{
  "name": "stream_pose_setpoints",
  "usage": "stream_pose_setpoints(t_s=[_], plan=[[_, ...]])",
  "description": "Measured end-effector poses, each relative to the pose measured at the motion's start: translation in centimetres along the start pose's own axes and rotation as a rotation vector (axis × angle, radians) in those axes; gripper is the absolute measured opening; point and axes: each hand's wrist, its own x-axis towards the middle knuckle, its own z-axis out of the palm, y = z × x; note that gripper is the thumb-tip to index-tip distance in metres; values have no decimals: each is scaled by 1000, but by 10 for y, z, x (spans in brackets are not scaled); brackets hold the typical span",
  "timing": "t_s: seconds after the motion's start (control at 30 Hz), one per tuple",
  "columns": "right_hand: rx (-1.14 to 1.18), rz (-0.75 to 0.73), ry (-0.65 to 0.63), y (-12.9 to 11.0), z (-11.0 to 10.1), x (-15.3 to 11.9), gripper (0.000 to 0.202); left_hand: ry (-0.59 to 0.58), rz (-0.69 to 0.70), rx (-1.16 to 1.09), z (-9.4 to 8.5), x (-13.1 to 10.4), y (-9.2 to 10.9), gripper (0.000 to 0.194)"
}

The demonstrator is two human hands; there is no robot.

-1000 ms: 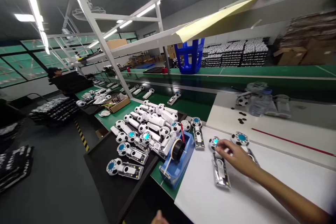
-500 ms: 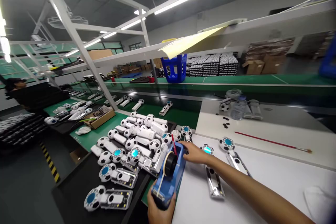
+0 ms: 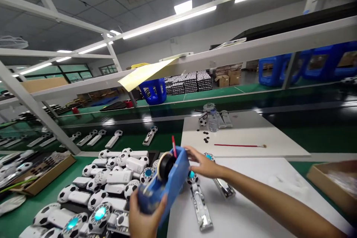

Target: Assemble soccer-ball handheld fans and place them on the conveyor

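At the near edge of the bench, the left hand (image 3: 147,214) grips the front end of a blue tape dispenser (image 3: 178,174), and the right hand (image 3: 205,164) holds its back end. The dispenser is tilted, between a big pile of soccer-ball toys (image 3: 118,176) on the left and a white sheet (image 3: 262,169) on the right. It has a black roll (image 3: 166,166) in it, and a red stick (image 3: 174,145) pokes up at the back. On the sheet, near the right hand, lie two clear-backed toys (image 3: 201,208). Past them, a white board (image 3: 245,130) has a red brush (image 3: 240,145), small black bits (image 3: 206,137) and a plastic bottle (image 3: 213,122) on it. Farther back, yellow paper (image 3: 146,74) hangs off a shelf bar (image 3: 223,52).
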Motion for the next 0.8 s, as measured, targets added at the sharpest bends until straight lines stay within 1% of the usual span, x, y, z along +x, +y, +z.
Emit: stream_pose_setpoints(t_s=[0.03,0.07,0.1,0.17,0.2,0.23,0.3,0.33,0.4,0.43,0.5,0.57,0.63,0.67,0.73,0.8], plan=[[23,63,96,5,-18,-7,79,-64,72,15,23,14,15,75],[40,122,186,11,-36,-17,78,-131,111,29,47,27,29,73],[46,173,256,17,-53,-29,78,-163,128,31,74,40,40,70],[30,239,332,28,-82,-59,76,-171,146,41,124,61,57,61],[18,259,360,34,-94,-77,75,-162,151,53,147,69,61,52],[15,288,397,39,-102,-95,74,-147,153,62,168,75,63,44],[25,333,487,48,-108,-130,71,-113,149,77,202,82,63,36],[37,339,529,52,-107,-146,69,-93,145,80,216,83,61,35],[61,321,579,59,-99,-176,65,-53,137,84,236,83,56,37],[70,310,576,62,-94,-189,63,-37,133,85,244,82,54,38],[79,313,529,70,-88,-211,61,-31,137,89,253,78,49,38],[70,355,504,79,-90,-228,61,-66,151,96,256,74,44,37],[39,403,526,88,-97,-235,64,-131,169,109,254,70,42,34],[17,421,529,91,-100,-234,65,-167,174,116,251,69,43,33],[-43,426,495,89,-101,-220,64,-239,180,123,239,67,47,30],[-117,382,423,77,-93,-195,59,-299,184,117,217,65,57,28]])
